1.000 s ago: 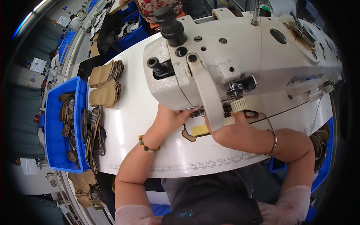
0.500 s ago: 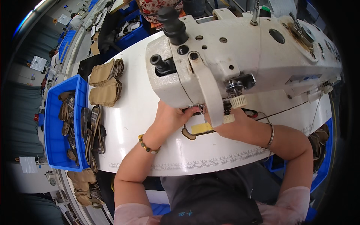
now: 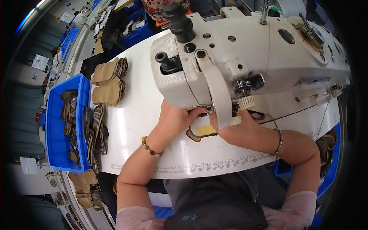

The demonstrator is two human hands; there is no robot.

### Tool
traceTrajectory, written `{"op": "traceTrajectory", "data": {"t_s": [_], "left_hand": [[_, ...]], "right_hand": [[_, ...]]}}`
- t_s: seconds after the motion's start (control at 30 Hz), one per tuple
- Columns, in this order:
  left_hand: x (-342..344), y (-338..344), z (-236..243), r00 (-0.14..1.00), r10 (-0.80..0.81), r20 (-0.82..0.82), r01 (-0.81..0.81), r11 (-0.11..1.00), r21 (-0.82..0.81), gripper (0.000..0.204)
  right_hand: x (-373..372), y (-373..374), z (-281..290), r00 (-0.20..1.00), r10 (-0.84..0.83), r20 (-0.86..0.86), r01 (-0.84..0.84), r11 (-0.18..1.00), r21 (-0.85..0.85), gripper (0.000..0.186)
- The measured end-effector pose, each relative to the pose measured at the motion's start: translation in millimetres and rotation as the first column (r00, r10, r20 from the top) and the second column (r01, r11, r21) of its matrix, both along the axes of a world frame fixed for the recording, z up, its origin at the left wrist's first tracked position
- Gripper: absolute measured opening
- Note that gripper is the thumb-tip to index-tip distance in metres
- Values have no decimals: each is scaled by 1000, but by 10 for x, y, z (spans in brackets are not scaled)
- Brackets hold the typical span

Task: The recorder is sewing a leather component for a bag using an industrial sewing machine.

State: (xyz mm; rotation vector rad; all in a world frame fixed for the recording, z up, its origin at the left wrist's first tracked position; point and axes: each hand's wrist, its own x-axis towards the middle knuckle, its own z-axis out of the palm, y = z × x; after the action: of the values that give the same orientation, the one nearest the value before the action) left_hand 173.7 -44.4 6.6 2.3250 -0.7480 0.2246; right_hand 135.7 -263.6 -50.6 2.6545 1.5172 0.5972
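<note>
left hand [image 3: 177, 119]: fingers together, pressing yellow-and-brown flat piece [image 3: 204, 130] | right hand [image 3: 234, 128]: fingers hidden under white sewing machine [image 3: 245, 57] | near white table's [image 3: 130, 122] front edge

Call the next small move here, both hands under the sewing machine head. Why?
Probably ease the tan piece a little further under the head of the white sewing machine. Both the left hand and right hand press it flat by the needle area, and part of it lies outside the head. The needle itself is hidden.
</note>
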Motion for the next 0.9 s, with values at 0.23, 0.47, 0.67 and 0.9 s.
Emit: {"op": "traceTrajectory", "data": {"t_s": [0.23,0.47,0.67,0.9], "left_hand": [[-5,13,17,992,41,116,-51,995,90,28],[-13,-7,55,989,66,129,-85,985,151,27],[-39,51,-56,984,154,93,-166,978,130,26],[-28,66,-107,983,184,15,-184,977,103,32]], "right_hand": [[-12,48,-33,992,-3,126,-2,999,39,39],[-61,22,385,1000,-16,-24,20,982,187,24],[-59,40,403,983,4,-182,35,977,209,13],[-13,61,216,996,31,-81,-10,971,237,13]]}}
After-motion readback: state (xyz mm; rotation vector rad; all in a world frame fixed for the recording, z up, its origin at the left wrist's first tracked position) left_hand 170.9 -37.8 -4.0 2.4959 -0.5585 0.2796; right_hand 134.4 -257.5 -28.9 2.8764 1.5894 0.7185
